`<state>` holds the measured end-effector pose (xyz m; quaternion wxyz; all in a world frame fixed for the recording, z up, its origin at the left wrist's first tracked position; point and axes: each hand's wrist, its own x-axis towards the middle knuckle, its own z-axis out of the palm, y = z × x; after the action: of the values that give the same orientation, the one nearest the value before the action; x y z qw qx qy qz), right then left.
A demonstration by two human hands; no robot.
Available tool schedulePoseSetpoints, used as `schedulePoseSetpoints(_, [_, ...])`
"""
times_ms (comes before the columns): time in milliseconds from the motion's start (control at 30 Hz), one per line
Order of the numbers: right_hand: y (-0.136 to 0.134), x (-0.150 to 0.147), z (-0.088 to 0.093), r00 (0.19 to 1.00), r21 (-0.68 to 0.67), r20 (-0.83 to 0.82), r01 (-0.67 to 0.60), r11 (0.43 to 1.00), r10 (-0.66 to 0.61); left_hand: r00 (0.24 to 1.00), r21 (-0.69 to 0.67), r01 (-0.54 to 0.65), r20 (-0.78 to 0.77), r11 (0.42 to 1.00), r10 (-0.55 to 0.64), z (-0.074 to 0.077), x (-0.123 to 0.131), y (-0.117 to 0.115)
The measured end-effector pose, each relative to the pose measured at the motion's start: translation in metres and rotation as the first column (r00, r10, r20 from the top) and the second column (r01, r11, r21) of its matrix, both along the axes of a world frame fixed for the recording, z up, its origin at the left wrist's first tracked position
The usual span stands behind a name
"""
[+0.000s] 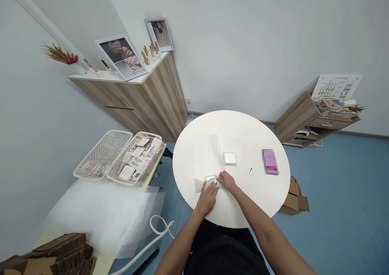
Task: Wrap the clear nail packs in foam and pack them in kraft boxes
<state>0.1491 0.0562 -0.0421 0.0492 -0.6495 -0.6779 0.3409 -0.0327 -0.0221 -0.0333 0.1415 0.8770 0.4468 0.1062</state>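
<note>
A small white square packet (pixel 210 179) lies on a translucent wrapping sheet (pixel 199 185) near the front of the round white table (pixel 194 145). My left hand (pixel 207 199) rests over the packet's near edge, its fingers stretched out and pressing down. At the packet's right side, my right hand (pixel 227 181) has its fingers closed in a pinch at the edge of the sheet; its fingertips are partly hidden. Just beyond my hands sits a white square stack (pixel 230 158) in clear wrapping. Another translucent strip (pixel 215 145) lies flat to its left.
A blurred purple item (pixel 270 161) lies on the table's right. On the left side table are two white baskets (pixel 120 178), translucent sheets (pixel 100 210) and folded brown cardboard (pixel 60 254). Cardboard boxes (pixel 293 200) stand on the floor at right. A wooden cabinet (pixel 161 101) stands behind.
</note>
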Motion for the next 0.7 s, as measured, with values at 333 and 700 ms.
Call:
schedulePoseSetpoints(333, [-0.033,-0.008,0.02,0.934,0.464,0.194,-0.357,0.811,0.3,0.993,-0.022,-0.115,0.002,0.993,0.115,-0.027,-0.021,0.01])
schedulePoseSetpoints(700, [-0.037,-0.01,0.007,0.876,0.436,0.252,-0.481,0.76,0.41,0.992,-0.172,0.046,0.124,0.984,-0.024,-0.018,-0.039,0.049])
